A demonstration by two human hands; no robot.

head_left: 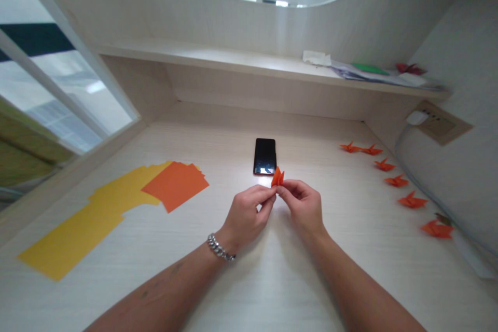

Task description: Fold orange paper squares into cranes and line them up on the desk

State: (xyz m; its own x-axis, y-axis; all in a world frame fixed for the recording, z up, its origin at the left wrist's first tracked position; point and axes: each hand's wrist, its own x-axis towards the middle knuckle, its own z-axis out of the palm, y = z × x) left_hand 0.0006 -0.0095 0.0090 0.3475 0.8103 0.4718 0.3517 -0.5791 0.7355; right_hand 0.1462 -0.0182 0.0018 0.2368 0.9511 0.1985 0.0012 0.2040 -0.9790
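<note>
Both hands meet over the middle of the pale desk (249, 280). My left hand (247, 213), with a metal bracelet at the wrist, and my right hand (302, 203) pinch a small folded orange paper piece (277, 177) between their fingertips. The piece sticks up above the fingers, just in front of a black phone (265, 155) that lies flat on the desk.
Orange paper sheets (176, 184) lie on yellow sheets (83, 218) at the left. Several finished orange folded figures (397, 181) run in a line along the right edge. A shelf (233, 59) above holds papers (369, 72). A wall socket (439, 123) is at the right.
</note>
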